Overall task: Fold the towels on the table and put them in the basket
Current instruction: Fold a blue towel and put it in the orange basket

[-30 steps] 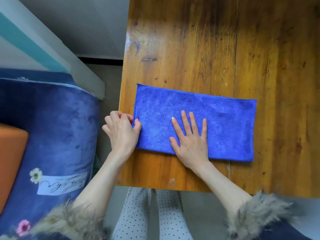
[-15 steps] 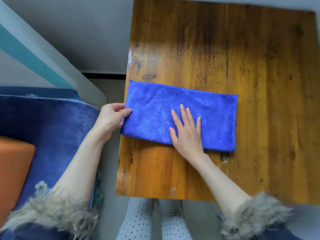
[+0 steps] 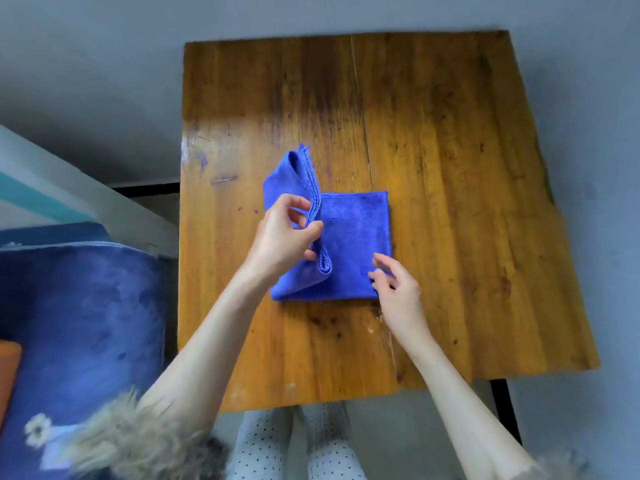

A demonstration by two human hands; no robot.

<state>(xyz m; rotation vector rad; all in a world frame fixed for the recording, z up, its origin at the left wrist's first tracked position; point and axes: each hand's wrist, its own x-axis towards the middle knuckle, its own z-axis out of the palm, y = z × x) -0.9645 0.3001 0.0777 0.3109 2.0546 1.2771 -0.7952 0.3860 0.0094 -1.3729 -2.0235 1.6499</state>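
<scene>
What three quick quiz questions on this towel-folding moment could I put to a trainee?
1. True or false: the left hand grips the raised flap of the blue towel.
2. Which hand rests fingertips near the towel's right edge? A) left hand B) right hand
3. Fill in: the towel lies on the wooden ____.

Key: 1 true; 2 B; 3 table. No basket shows in this view.
</scene>
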